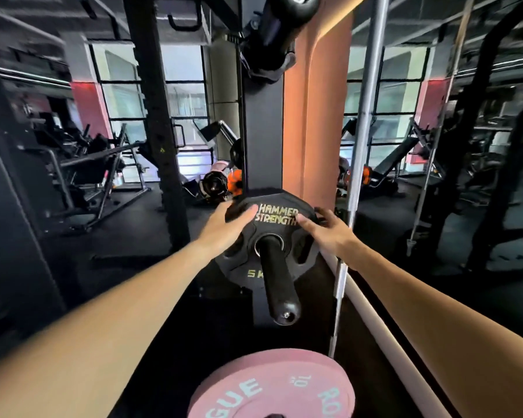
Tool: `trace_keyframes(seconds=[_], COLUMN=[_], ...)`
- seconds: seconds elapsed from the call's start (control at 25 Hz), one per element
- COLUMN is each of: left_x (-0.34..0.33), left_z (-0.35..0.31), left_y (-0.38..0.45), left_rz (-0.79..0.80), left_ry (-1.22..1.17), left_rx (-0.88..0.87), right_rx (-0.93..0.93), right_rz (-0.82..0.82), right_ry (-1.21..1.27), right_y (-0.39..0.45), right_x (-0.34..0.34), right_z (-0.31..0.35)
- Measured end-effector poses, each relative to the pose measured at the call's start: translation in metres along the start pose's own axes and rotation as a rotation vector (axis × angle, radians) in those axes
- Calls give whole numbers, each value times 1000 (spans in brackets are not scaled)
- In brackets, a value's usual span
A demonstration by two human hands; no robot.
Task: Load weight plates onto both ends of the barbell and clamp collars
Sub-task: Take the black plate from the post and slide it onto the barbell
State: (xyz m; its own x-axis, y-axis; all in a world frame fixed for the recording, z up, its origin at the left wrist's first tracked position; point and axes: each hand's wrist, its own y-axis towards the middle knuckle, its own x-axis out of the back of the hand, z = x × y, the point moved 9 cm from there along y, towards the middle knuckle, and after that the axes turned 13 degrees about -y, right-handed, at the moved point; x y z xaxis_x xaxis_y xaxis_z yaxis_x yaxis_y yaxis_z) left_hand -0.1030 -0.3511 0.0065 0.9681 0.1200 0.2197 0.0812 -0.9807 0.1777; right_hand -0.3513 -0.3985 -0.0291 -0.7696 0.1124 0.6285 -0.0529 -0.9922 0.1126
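both arms outstretched; left hand [227,224] and right hand [329,229] grip the black plate [267,236] rim on its peg [280,285].

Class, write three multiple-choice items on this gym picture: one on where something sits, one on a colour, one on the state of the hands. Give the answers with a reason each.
1. Where is the black plate?
A. Threaded on the black peg
B. Flat on the floor
C. Leaning on the window

2. What colour is the plate at the bottom edge?
A. Green
B. Pink
C. Yellow

3. How do the hands meet the black plate?
A. Both hang away from it
B. Only one touches it
C. The left hand and right hand hold its upper rim

Answers: 1 A, the peg passes through its centre hole. 2 B, its face is plainly pink. 3 C, fingers of both curl over the rim.
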Motion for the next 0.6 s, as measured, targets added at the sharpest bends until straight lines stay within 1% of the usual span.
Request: trace_keyframes(seconds=[0.04, 0.12, 0.24, 0.32, 0.44, 0.48, 0.52, 0.6], left_x=[-1, 5, 14, 18, 16, 16, 16, 15], left_z=[3, 6, 10, 13, 25, 29, 31, 34], left_y=[6, 12, 15, 7, -18, -27, -38, -62], left_rz=[-36, -86, -97, -131, -122, -124, -129, -145], left_ry=[16, 61, 80, 29, -129, -158, -186, -240], left_rx=[-7, -23, -27, -23, 17, 26, 26, 17], right_rx=[-10, -16, -11, -26, -46, -43, -41, -37], right_rz=[29, 25, 36, 76, 209, 231, 219, 146], right_ry=[52, 119, 195, 280, 438, 487, 529, 578], right_y=[6, 12, 5, -7, -40, -52, -66, -94], right_x=[-8, -15, -17, -16, -25, -29, -31, -25], right_z=[-7, -15, -22, -29, -41, -43, -44, -40])
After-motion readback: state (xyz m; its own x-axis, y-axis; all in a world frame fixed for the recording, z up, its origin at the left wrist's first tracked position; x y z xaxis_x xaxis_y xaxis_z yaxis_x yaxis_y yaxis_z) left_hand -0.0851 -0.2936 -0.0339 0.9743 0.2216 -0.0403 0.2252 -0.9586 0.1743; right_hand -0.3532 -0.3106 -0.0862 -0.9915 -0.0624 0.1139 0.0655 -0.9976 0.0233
